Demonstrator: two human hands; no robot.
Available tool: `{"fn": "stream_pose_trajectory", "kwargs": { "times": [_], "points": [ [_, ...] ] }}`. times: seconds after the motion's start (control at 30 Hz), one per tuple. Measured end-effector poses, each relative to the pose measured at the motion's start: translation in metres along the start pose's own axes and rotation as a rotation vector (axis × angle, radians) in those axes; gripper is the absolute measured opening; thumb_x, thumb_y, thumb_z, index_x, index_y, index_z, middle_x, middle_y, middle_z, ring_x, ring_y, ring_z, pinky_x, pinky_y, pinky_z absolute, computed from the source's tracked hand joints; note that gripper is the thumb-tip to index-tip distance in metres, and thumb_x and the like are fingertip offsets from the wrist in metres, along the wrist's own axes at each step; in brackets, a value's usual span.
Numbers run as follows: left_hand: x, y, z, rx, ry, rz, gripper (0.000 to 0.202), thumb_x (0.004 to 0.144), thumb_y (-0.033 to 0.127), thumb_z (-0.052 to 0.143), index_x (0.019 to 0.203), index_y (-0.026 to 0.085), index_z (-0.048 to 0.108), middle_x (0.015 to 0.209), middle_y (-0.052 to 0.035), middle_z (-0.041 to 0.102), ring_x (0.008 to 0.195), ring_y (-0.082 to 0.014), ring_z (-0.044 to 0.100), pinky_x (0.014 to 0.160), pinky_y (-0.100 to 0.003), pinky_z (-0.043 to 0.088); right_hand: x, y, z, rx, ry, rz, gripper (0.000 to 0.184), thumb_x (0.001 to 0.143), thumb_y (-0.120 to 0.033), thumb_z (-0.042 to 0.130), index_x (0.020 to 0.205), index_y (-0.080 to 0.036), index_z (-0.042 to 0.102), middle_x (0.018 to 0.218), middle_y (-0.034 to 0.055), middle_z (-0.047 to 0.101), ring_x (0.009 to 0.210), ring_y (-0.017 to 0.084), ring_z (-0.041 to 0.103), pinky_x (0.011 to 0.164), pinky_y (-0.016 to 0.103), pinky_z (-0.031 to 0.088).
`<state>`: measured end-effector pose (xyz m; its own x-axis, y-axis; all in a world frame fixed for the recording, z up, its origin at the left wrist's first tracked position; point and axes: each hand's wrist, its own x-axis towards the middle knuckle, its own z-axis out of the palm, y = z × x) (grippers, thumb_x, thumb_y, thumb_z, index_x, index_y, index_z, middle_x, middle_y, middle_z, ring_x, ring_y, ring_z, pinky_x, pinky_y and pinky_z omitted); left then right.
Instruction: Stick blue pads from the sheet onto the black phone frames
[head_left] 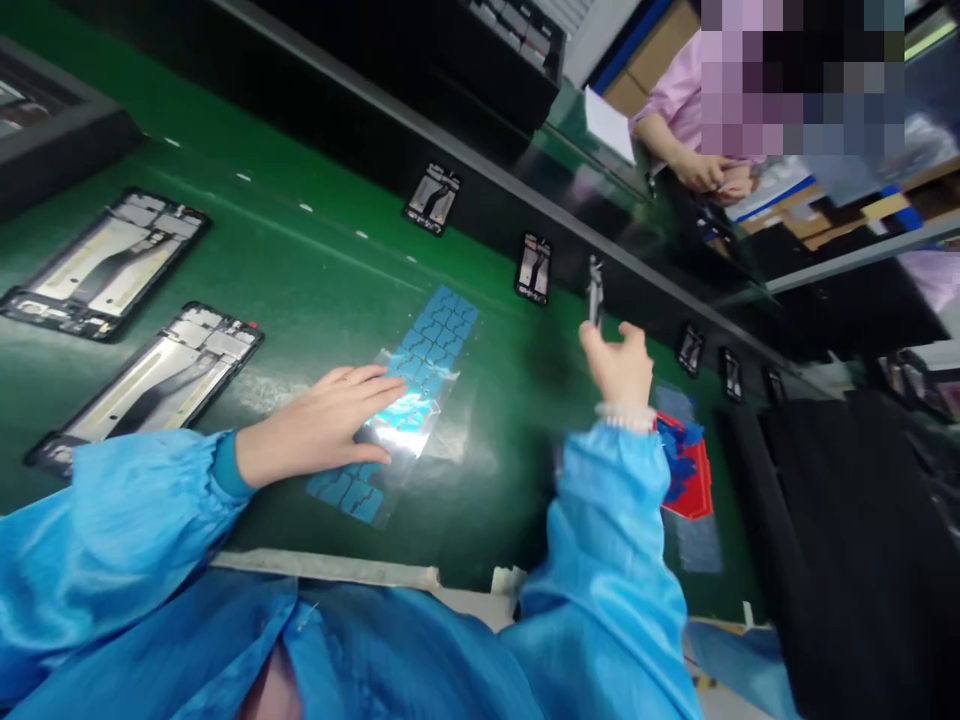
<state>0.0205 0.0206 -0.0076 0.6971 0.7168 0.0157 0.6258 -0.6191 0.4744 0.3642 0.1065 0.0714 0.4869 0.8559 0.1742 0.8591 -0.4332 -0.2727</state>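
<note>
A green work belt (315, 250) is seen, with a black-framed phone chassis (154, 380) laid at its left. A clear film sheet of blue die-cut stickers (431, 345) lies mid-belt and is pressed flat by the left hand (315, 432), fingers extended, nothing gripped. A slim dark metal tool (595, 290) is pinched upright in the raised right hand (621, 368), near a red holder of blue scraps (694, 480).

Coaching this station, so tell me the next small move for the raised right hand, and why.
Probably lower the right hand with its tweezers to the blue sticker sheet. The left hand lies flat on that sheet, pinning it to the green belt, while the tweezers are held up, clear of it.
</note>
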Motion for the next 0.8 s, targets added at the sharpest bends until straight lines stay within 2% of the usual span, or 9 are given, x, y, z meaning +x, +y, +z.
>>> {"fn": "stream_pose_trajectory", "kwargs": {
  "times": [0.1,0.2,0.3,0.4,0.47,0.53,0.6,0.67,0.8],
  "points": [
    [-0.002,-0.004,-0.009,-0.006,-0.040,-0.007,0.070,0.079,0.055,0.060,0.139,0.022,0.042,0.144,-0.0070,0.045,0.134,-0.0291,0.035,0.107,-0.041,0.027,-0.098,0.007,-0.006,-0.021,-0.055,-0.009,0.070,0.076,-0.051,0.056,0.130,-0.009,0.044,0.101,0.0160,0.067,0.096,0.028,0.062,0.079,0.037,0.045],
    [-0.003,-0.005,-0.009,-0.006,-0.081,0.059,0.071,0.079,0.056,0.059,0.140,0.023,0.041,0.148,-0.0066,0.039,0.137,-0.0283,0.030,0.109,-0.041,0.023,-0.189,0.020,0.008,-0.065,-0.013,-0.060,0.067,0.070,-0.049,0.062,0.124,-0.011,0.048,0.101,0.0142,0.066,0.093,0.028,0.060,0.075,0.037,0.047],
    [-0.006,-0.004,-0.006,-0.008,-0.106,0.112,0.073,0.079,0.056,0.058,0.141,0.023,0.038,0.149,-0.0070,0.038,0.139,-0.0279,0.027,0.110,-0.041,0.020,-0.238,0.033,0.027,-0.099,0.098,-0.150,0.063,0.073,-0.053,0.060,0.119,-0.011,0.051,0.097,0.0156,0.064,0.089,0.029,0.058,0.073,0.040,0.048],
    [-0.013,-0.002,-0.004,-0.006,-0.103,0.125,0.074,0.078,0.057,0.060,0.140,0.023,0.040,0.148,-0.0076,0.039,0.139,-0.0285,0.027,0.111,-0.041,0.021,-0.251,0.035,0.034,-0.089,0.150,-0.226,0.065,0.076,-0.054,0.060,0.121,-0.007,0.050,0.105,0.0219,0.060,0.097,0.032,0.055,0.081,0.048,0.046],
    [-0.017,-0.001,-0.004,0.005,-0.104,0.125,0.066,0.079,0.055,0.060,0.136,0.024,0.046,0.146,-0.0066,0.041,0.138,-0.0283,0.029,0.110,-0.041,0.023,-0.253,0.025,0.030,-0.007,0.155,-0.290,0.061,0.079,-0.050,0.059,0.123,-0.008,0.048,0.113,0.0231,0.057,0.105,0.032,0.052,0.086,0.051,0.044],
    [-0.019,0.000,-0.003,0.024,-0.091,0.118,0.055,0.081,0.051,0.060,0.129,0.026,0.054,0.143,-0.0056,0.046,0.136,-0.0279,0.033,0.109,-0.041,0.025,-0.255,0.007,0.026,0.154,0.128,-0.373,0.044,0.085,-0.039,0.056,0.120,-0.014,0.051,0.112,0.0173,0.059,0.106,0.027,0.052,0.088,0.047,0.044],
    [-0.019,0.001,0.000,0.044,-0.058,0.108,0.042,0.084,0.047,0.058,0.121,0.026,0.061,0.138,-0.0049,0.052,0.132,-0.0274,0.038,0.105,-0.040,0.030,-0.258,-0.014,0.023,0.325,0.058,-0.451,0.023,0.089,-0.025,0.051,0.110,-0.018,0.057,0.099,0.0090,0.064,0.096,0.020,0.056,0.085,0.039,0.046],
    [-0.016,0.001,0.002,0.053,-0.020,0.099,0.033,0.086,0.045,0.056,0.112,0.027,0.067,0.131,-0.0043,0.059,0.127,-0.0264,0.044,0.101,-0.039,0.034,-0.259,-0.035,0.024,0.413,-0.008,-0.517,0.017,0.090,-0.018,0.048,0.099,-0.020,0.062,0.087,0.0046,0.064,0.087,0.016,0.056,0.080,0.032,0.047],
    [-0.010,-0.001,0.002,0.063,0.006,0.125,0.029,0.085,0.045,0.058,0.103,0.026,0.071,0.123,-0.0036,0.065,0.122,-0.0266,0.048,0.099,-0.038,0.034,-0.247,-0.064,0.028,0.263,-0.066,-0.700,0.017,0.091,-0.022,0.049,0.094,-0.020,0.066,0.082,0.0043,0.064,0.081,0.016,0.053,0.072,0.030,0.044]
  ]
}}
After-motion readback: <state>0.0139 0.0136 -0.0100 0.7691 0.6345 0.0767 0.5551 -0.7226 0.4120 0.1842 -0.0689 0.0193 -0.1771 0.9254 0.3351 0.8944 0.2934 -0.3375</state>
